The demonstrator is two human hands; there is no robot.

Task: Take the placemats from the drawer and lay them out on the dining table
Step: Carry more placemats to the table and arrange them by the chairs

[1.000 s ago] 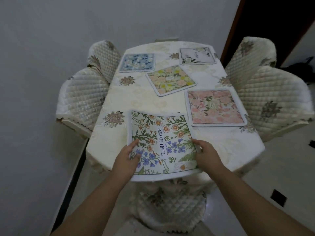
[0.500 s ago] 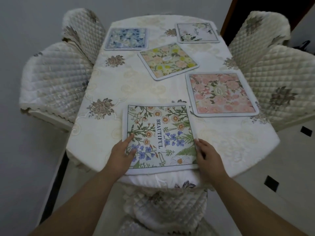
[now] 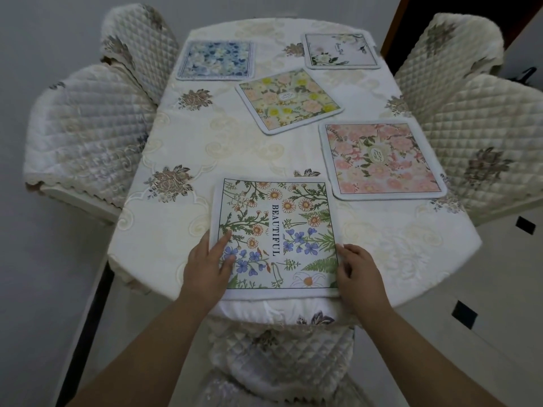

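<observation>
Your left hand (image 3: 209, 264) is pressing flat, fingers spread, on the BEAUTIFUL placemat (image 3: 274, 236) lying at the dining table (image 3: 182, 136)'s near edge; your right hand (image 3: 357, 270) is touching its right border, fingers loosely curled. Bare cloth is lying leftward.

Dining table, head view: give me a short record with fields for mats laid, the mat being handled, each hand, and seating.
mats on table: five, all floral, none overlapping
mat being handled: BEAUTIFUL placemat, flat at the near edge of the dining table
left hand: fingers straight, resting on the mat's left edge
right hand: fingers loosely curled at the mat's right edge
other mats: blue placemat, white placemat, yellow placemat, pink placemat
seating: quilted chairs on both sides
</observation>
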